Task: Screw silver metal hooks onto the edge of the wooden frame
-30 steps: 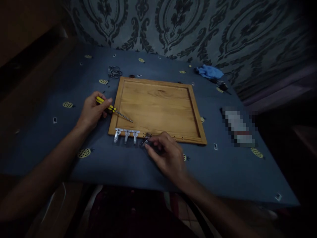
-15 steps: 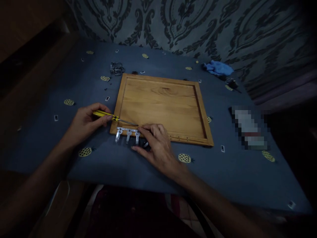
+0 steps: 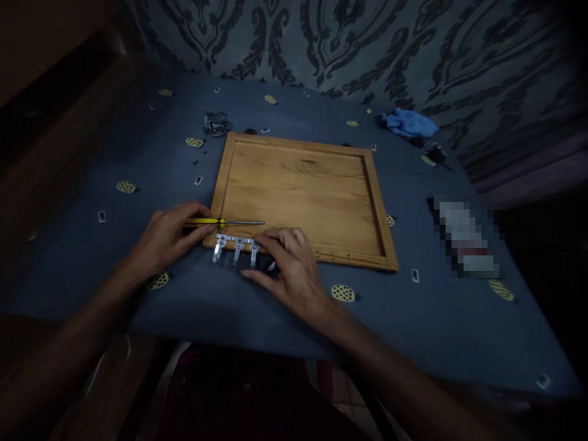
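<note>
A framed wooden board (image 3: 301, 193) lies flat on a blue patterned cloth (image 3: 229, 306). Three silver metal hooks (image 3: 235, 248) hang in a row off the board's near-left edge. My left hand (image 3: 168, 236) grips a yellow-handled screwdriver (image 3: 215, 222), its shaft lying level over the board's near-left corner and pointing right. My right hand (image 3: 289, 269) rests on the near edge just right of the hooks, fingers curled down over a small metal piece that is mostly hidden beneath them.
More metal hardware (image 3: 215, 123) lies past the board's far-left corner. A crumpled blue cloth (image 3: 407, 122) and a small dark object (image 3: 434, 153) sit at the far right. A blurred-out item (image 3: 463, 236) lies right of the board. A patterned wall stands behind.
My left hand brought the screwdriver down toward the near-left corner and levelled it. My right hand moved from in front of the board up onto its near edge beside the hooks.
</note>
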A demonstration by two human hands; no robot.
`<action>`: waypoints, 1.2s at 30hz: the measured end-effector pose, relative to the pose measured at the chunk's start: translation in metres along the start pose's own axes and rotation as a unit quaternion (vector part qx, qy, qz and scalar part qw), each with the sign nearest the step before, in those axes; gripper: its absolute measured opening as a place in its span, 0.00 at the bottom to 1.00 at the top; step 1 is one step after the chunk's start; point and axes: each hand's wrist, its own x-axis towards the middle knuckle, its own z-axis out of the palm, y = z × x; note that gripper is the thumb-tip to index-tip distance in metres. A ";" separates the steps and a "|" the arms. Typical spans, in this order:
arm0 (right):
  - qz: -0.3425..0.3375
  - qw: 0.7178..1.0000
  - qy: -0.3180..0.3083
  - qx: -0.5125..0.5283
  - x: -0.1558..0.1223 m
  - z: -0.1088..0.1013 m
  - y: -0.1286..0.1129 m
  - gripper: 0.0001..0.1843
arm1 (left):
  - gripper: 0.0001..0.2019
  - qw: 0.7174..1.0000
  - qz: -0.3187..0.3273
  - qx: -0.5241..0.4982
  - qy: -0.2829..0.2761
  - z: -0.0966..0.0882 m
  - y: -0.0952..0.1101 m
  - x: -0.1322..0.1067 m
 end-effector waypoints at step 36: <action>0.025 1.000 0.009 0.016 0.001 -0.001 -0.005 0.21 | 0.22 0.955 0.262 0.140 0.014 0.015 0.020 -0.007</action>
